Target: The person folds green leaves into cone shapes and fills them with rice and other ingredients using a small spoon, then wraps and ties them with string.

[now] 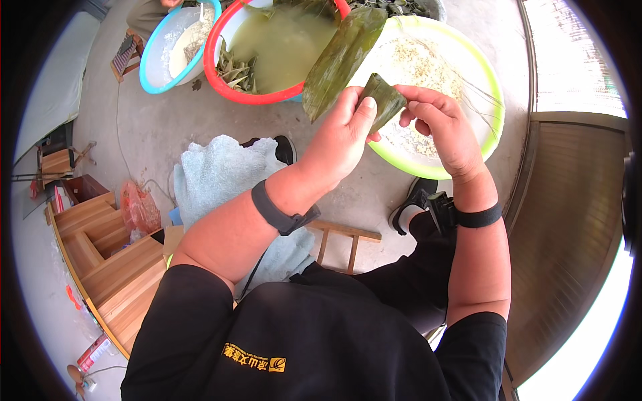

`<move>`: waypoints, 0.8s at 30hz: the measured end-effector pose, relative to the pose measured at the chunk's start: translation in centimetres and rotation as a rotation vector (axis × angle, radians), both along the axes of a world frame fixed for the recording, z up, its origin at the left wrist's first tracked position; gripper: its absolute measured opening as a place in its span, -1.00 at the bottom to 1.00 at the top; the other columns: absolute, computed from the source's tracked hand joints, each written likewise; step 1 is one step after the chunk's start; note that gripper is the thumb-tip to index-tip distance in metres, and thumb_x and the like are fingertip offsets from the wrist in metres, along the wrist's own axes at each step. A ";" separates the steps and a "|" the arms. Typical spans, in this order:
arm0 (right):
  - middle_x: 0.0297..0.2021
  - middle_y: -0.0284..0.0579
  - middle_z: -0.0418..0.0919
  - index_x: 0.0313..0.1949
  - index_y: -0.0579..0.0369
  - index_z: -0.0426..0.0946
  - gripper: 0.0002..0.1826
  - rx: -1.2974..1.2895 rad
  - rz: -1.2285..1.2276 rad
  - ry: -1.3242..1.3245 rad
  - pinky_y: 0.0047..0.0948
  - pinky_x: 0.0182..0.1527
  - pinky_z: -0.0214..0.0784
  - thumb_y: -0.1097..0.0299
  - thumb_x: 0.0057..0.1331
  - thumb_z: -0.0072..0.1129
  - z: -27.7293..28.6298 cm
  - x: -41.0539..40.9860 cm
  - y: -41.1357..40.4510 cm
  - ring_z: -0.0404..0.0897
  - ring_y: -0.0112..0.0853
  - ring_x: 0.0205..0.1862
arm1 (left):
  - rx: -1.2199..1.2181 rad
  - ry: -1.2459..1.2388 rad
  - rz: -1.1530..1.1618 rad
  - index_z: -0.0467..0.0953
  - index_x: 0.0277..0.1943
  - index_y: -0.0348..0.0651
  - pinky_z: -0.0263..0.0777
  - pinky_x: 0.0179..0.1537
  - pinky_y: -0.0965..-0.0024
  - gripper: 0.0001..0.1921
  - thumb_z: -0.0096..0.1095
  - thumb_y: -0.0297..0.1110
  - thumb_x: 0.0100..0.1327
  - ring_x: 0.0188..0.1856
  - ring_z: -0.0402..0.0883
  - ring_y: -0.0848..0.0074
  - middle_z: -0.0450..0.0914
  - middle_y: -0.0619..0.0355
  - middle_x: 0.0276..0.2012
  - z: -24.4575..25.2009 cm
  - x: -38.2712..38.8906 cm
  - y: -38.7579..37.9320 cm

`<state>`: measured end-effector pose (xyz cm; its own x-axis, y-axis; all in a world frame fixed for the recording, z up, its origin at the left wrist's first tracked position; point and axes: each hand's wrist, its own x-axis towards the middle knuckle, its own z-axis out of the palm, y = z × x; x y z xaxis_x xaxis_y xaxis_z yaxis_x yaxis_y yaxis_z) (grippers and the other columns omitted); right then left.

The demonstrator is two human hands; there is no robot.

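Note:
My left hand (346, 133) grips a folded green leaf packet (385, 103), its thumb lying across the near side. At the packet's right corner, the fingertips of my right hand (431, 118) pinch the leaf. A long, broad green leaf (341, 60) extends up and to the right from behind my left hand; whether it joins the packet cannot be told. Beneath both hands stands a basin with a yellow-green rim (494, 120), holding pale grains (426, 65) and thin dry strands (476, 90). What the packet holds is hidden.
A red-rimmed basin (213, 75) holds cloudy liquid and leaves. Left of it, a blue-rimmed basin (150, 82) holds a whitish mixture, with another person's hand (171, 3) above. Dark wrapped pieces (396, 7) lie behind. A light blue towel (215, 175) covers my left leg; wooden furniture (120, 270) stands left.

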<state>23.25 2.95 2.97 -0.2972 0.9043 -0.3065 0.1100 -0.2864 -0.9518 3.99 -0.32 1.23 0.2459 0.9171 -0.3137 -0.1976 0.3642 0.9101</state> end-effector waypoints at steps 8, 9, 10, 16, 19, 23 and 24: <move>-0.48 -0.38 0.52 0.08 0.18 0.59 -0.65 -0.225 -0.091 0.264 -0.65 -0.33 0.20 0.29 0.40 0.06 -0.8 0.0 -0.4 0.32 -0.66 -0.45 | 0.101 0.089 0.051 0.21 0.14 -0.30 0.47 -0.24 0.45 -0.72 -0.08 -0.27 0.57 -0.34 0.49 0.59 0.48 0.11 -0.18 -0.4 0.6 0.3; -0.48 -0.38 0.52 0.08 0.18 0.59 -0.65 -0.226 -0.096 0.264 -0.65 -0.33 0.20 0.29 0.40 0.06 -0.7 -0.1 -0.4 0.32 -0.66 -0.45 | 0.100 0.088 0.046 0.21 0.14 -0.30 0.47 -0.24 0.45 -0.72 -0.08 -0.27 0.57 -0.34 0.49 0.59 0.48 0.11 -0.18 -0.3 0.7 0.3; -0.49 -0.34 0.55 0.07 0.18 0.58 -0.64 -0.133 -0.105 0.099 -0.59 -0.32 0.26 0.23 0.41 0.09 -0.5 -0.5 -0.3 0.38 -0.60 -0.45 | 0.077 0.121 0.005 0.21 0.14 -0.28 0.47 -0.24 0.45 -0.72 -0.08 -0.27 0.56 -0.32 0.49 0.59 0.48 0.11 -0.17 -0.1 0.7 0.2; -0.43 0.08 0.66 -0.13 0.15 0.58 -0.61 0.308 -0.012 -0.421 -0.19 -0.25 0.48 0.03 0.40 0.13 -1.3 -1.6 -0.7 0.68 -0.07 -0.33 | 0.081 0.190 -0.203 0.18 0.24 -0.17 0.50 -0.09 0.40 -0.71 -0.18 -0.26 0.60 -0.04 0.47 0.60 0.46 0.19 -0.09 -0.9 1.2 -0.4; -0.43 0.09 0.66 -0.20 0.16 0.58 -0.67 0.344 0.002 -0.460 -0.13 -0.22 0.49 0.10 0.39 0.10 -1.8 -1.9 -0.7 0.67 -0.02 -0.32 | 0.077 0.172 -0.248 0.19 0.27 -0.14 0.50 -0.06 0.39 -0.68 -0.21 -0.21 0.61 0.00 0.46 0.59 0.45 0.21 -0.05 -1.5 0.9 -0.4; -0.44 0.10 0.66 -0.28 0.16 0.58 -0.76 0.316 0.002 -0.498 -0.09 -0.21 0.49 0.24 0.32 0.06 -1.6 -1.4 -0.3 0.66 0.02 -0.33 | -0.045 0.099 -0.318 0.22 0.34 -0.15 0.47 0.02 0.36 -0.57 -0.24 -0.07 0.61 0.03 0.49 0.55 0.43 0.17 0.09 -1.6 1.1 0.1; -0.44 0.10 0.66 -0.28 0.16 0.58 -0.76 0.312 0.001 -0.502 -0.09 -0.21 0.49 0.24 0.32 0.06 -1.5 -1.3 -0.1 0.66 0.02 -0.33 | -0.069 0.097 -0.341 0.22 0.33 -0.18 0.46 0.04 0.36 -0.56 -0.23 -0.07 0.61 0.01 0.50 0.53 0.43 0.16 0.10 -1.5 1.0 0.3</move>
